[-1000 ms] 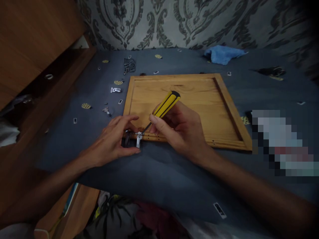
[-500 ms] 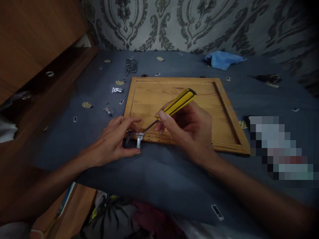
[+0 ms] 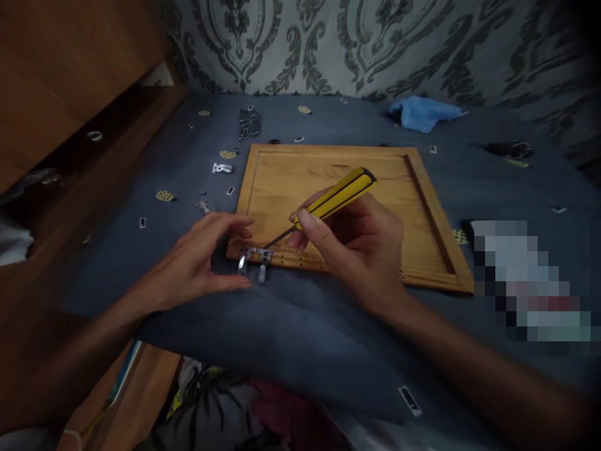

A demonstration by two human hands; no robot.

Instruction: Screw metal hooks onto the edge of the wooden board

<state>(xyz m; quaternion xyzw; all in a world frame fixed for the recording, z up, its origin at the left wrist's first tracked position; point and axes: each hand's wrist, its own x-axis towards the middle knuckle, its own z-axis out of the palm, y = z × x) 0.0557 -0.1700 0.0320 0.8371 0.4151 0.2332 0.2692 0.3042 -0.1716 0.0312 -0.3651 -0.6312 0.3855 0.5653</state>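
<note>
A yellow and black screwdriver (image 3: pixel 335 195) is gripped in my right hand (image 3: pixel 361 244), its shaft slanting down to the left. The tip is at a metal hinge (image 3: pixel 263 263) on the near edge of a framed wooden panel (image 3: pixel 323 188); whether it sits in a screw I cannot tell. Just left of that hinge, a second metal hinge (image 3: pixel 244 258) lies on the same edge. My left hand (image 3: pixel 197 260) is open around the left corner, thumb below and fingers above, apart from both hinges. Small dark holes run along the panel's near edge.
On the blue patterned sheet left of the panel lie a loose hinge (image 3: pixel 222 168), another small metal piece (image 3: pixel 203 205) and a dark hardware cluster (image 3: pixel 250 123). A blue cloth (image 3: pixel 425 114) lies at the back. A wooden cabinet (image 3: pixel 79 75) stands at the left.
My left hand has drawn back to the left from the hinges, which are now more exposed. The screwdriver remains at the right-hand hinge.
</note>
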